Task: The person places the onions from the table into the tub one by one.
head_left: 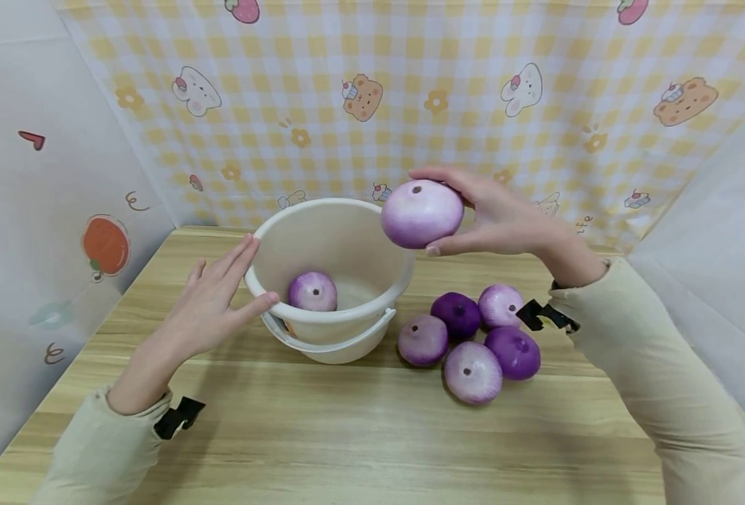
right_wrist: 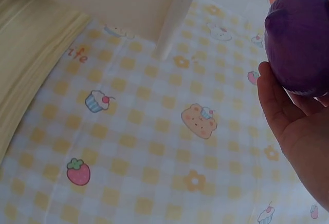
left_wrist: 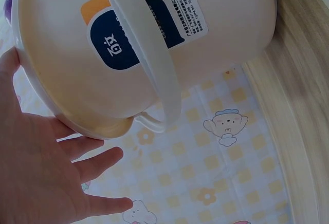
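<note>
My right hand (head_left: 499, 214) grips a purple onion (head_left: 421, 216) between thumb and fingers, raised at the right rim of a white bucket (head_left: 331, 320). In the right wrist view the same onion (right_wrist: 300, 41) shows its darker side. My left hand (head_left: 211, 305) lies at the bucket's left rim with fingers spread and straight, the thumb over the front edge. From the left wrist, the hand (left_wrist: 46, 167) appears beside the rim, below a label (left_wrist: 139, 29) on the bucket's wall. One onion (head_left: 312, 291) lies inside the bucket.
Right of the bucket, several onions sit in a cluster on the wooden table (head_left: 347, 435), among them a dark one (head_left: 456, 315) and a pale one (head_left: 473, 373). The bucket's handle (head_left: 341, 345) hangs down in front. A checkered curtain (head_left: 435, 140) stands behind the table.
</note>
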`<state>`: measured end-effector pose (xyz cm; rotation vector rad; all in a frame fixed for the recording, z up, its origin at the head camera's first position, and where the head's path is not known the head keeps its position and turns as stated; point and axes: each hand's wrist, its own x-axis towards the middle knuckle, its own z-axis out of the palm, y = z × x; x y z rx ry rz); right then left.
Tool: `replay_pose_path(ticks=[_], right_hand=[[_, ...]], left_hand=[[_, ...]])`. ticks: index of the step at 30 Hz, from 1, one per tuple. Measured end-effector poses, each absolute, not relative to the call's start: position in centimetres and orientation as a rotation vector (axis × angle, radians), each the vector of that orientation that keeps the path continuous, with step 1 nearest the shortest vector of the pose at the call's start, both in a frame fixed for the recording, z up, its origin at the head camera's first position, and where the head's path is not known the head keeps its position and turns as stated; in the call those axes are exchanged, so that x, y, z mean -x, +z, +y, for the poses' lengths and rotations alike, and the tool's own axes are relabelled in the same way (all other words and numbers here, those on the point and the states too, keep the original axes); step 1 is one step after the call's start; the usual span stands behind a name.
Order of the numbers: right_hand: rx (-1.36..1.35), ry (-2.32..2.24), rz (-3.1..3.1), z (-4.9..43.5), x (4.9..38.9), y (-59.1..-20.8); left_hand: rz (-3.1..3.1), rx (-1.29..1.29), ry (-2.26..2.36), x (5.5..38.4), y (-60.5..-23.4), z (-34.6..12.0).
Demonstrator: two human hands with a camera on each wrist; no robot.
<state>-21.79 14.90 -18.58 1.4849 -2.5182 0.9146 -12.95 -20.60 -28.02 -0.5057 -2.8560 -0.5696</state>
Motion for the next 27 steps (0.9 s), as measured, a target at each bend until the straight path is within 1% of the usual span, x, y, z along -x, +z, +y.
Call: replay_pose_path(ticks=[9, 27], right_hand=[[-1.543, 0.928, -2.472, 12.6, 22.0, -18.7], [-1.656, 1.103, -2.424, 8.7, 22.3, -18.2]], left_hand=[[-2.854, 0.510, -0.561, 13.0, -28.0, -20.7], [-2.860, 0.505, -0.560, 13.0, -28.0, -20.6]])
